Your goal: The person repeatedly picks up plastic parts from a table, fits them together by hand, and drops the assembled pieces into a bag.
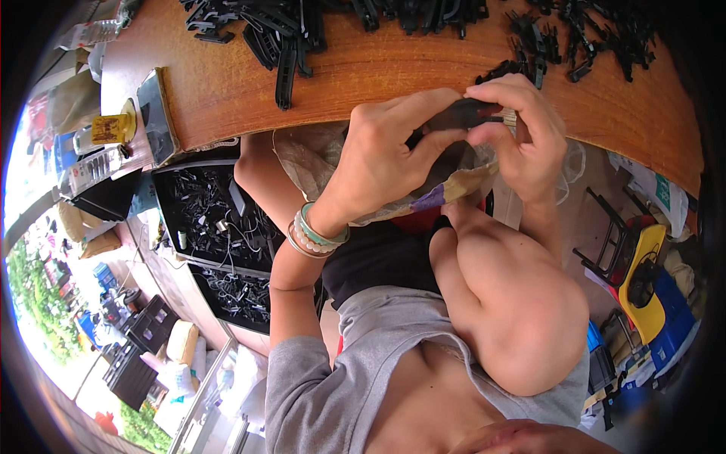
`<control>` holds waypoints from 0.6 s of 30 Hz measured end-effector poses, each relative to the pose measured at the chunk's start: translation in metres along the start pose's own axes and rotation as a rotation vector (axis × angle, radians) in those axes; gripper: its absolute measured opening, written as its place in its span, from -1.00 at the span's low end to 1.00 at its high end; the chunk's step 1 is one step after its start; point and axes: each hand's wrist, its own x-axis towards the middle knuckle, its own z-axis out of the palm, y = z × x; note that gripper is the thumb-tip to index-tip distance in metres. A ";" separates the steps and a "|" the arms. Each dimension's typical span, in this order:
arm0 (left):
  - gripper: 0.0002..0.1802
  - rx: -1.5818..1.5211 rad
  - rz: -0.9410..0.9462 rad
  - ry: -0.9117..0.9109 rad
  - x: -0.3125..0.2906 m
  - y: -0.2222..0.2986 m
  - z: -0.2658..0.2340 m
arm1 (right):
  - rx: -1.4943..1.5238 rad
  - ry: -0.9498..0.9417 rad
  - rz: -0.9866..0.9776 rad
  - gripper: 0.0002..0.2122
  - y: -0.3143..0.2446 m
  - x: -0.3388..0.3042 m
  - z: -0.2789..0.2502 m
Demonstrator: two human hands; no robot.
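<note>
Between my two hands, just off the table's front edge, is a black plastic part, long and slim. My left hand pinches its left end between thumb and fingers. Thumb and fingertips of my right hand close on its right end. The fingers cover both ends, so its full shape is hidden. Below the hands a crumpled brownish sack lies over my lap. Similar-looking black plastic pieces are heaped on the wooden table beyond my hands.
More black pieces lie at the table's far right. A flat dark case and a yellow container sit at the left. Black trays full of small parts stand below the table's left side. A yellow chair is at right.
</note>
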 end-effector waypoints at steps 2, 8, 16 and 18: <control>-0.65 0.013 0.016 0.002 0.000 -0.001 0.000 | -0.001 0.012 -0.024 -0.69 0.003 0.000 0.002; -0.66 0.051 0.034 -0.018 0.001 -0.002 -0.004 | 0.033 0.035 -0.011 -0.74 0.001 0.001 0.002; -0.68 0.042 0.022 -0.072 0.006 -0.002 -0.008 | 0.019 0.000 0.106 -0.76 0.001 -0.004 0.001; -0.66 -0.024 0.003 -0.069 0.007 -0.003 -0.006 | -0.028 0.004 0.070 -0.75 0.003 -0.005 0.000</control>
